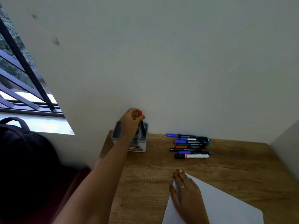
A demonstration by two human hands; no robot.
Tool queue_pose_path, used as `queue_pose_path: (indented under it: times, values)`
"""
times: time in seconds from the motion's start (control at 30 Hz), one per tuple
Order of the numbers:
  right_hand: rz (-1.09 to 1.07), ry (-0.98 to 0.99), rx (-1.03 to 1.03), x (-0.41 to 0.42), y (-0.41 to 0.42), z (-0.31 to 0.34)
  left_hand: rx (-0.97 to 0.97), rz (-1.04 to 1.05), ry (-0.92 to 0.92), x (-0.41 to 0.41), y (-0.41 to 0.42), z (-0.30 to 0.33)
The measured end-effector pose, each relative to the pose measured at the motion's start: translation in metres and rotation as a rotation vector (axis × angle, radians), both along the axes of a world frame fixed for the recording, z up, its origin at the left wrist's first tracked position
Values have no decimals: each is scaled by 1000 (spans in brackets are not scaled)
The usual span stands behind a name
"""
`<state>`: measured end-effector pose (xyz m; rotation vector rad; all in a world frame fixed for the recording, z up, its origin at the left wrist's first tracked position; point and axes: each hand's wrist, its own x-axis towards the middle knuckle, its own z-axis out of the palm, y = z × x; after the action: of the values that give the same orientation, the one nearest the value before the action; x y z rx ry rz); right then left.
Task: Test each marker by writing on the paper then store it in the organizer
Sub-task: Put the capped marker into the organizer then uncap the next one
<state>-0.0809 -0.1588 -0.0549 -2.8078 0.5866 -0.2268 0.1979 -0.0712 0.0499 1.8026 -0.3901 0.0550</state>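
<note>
Wooden desk (242, 167) meets a pale wall. White paper (223, 204) lies under the flat, straight-fingered right hand (184, 193). Left hand (131, 120) pinches a red-capped marker (142, 125), tip lowered into the grey organizer (139, 147). Spare markers (191, 146) lie near.

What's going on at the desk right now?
The left hand holds a red-capped marker upright, its lower end in the organizer at the back of the wooden desk. The right hand rests flat on the paper. A row of markers lies by the wall, not yet stored.
</note>
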Motion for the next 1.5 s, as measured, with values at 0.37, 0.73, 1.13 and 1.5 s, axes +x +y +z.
queue_pose_path:
  times: [0.37,0.73,1.13,1.5]
  values:
    - [-31,-1,49,0,2,3,80,83,2,-5,-1,-8]
    - [3,-63,231,-3,-3,7,7,63,-196,-86,-2,-3]
    - [-112,-28,-99,43,-83,35,179,-226,-163,-201,12,-52]
    - [29,-13,156,39,-71,61,-37,-172,249,-205,13,-43]
